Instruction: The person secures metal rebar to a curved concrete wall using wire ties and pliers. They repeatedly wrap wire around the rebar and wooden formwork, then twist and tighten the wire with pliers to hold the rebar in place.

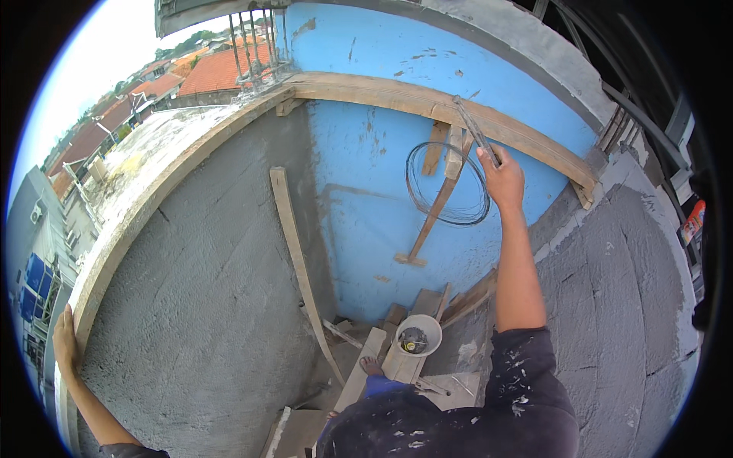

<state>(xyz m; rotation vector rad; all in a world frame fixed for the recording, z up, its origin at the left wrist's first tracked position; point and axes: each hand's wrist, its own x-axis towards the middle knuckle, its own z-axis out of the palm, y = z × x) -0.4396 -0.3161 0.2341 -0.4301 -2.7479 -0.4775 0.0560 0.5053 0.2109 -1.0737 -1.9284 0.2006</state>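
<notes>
At upper right of the frame, the right hand (pixel 503 177) grips a metal tool (pixel 475 131), fingers closed around its lower end; left hand (pixel 63 338) rests flat on the wall ledge (pixel 114 237).

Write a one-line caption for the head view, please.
Right hand grips a metal tool at a wooden beam near a wire coil; left hand rests on the parapet.

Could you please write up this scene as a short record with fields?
Setting: corner of grey plastered walls and a blue wall, roofs beyond
Right hand: raised, fingers closed around a thin metal tool at the wooden beam
Left hand: resting on the wall's top edge
Hanging: wire coil on a wooden brace
Below: white bucket, planks, a bare foot
</notes>
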